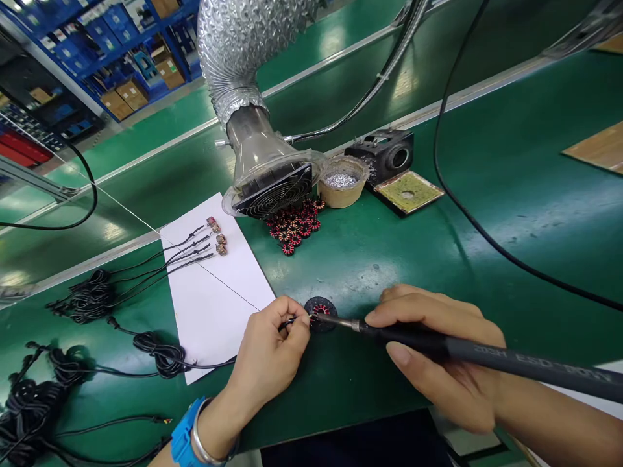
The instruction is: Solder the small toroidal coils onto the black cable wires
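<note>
The grip of the left hand [270,350] pinches a thin black wire [292,321] at a red-wound coil [320,311] on a dark round pad [311,319]; the right hand [433,350] wraps a soldering iron [413,340] (handle printed ESD, upside down), its tip at the coil, on the bench [370,259].

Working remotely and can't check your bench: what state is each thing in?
Left hand, pinching a black wire at the ring coil.
Right hand, gripping the soldering iron.
Iron tip, at the ring coil.
Ring coil, lying on a dark disc.
Spare coils, heaped on the bench mat.
Tub, holding silvery bits.
</note>
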Motion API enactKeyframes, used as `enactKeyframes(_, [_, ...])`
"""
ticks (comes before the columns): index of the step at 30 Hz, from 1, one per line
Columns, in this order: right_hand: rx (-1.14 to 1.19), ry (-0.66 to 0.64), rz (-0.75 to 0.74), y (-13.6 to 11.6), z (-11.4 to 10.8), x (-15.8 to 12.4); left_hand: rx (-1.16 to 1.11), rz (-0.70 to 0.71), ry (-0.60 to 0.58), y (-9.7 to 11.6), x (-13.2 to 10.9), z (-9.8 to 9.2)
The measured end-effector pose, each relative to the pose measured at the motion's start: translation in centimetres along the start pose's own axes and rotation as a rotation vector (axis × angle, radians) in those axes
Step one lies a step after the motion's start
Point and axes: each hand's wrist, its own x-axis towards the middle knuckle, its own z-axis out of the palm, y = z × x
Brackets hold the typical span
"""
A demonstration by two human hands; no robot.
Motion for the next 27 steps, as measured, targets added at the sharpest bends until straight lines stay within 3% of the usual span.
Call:
enactKeyframes(14, [0.012, -0.020, 0.020, -0.3, -0.7, 0.2, 0.005, 0.000, 0.002, 0.1, -0.1, 0.1])
enactKeyframes(21, [0.041, 0.178, -0.006, 0.7, 0.0, -0.5, -0.006, -0.028, -0.017, 0.3, 0.1, -0.1])
enactKeyframes(24, [-0.066, 0.082, 0.039, 0.8, 0.5, 0.3, 0.004, -0.031, -0.059, 0.6, 0.0, -0.5])
enactKeyframes(27, [-0.194, -0.154, -0.003, 0.6, 1.4, 1.4, 0.016, 0.000, -0.101, 0.9, -0.1, -0.9])
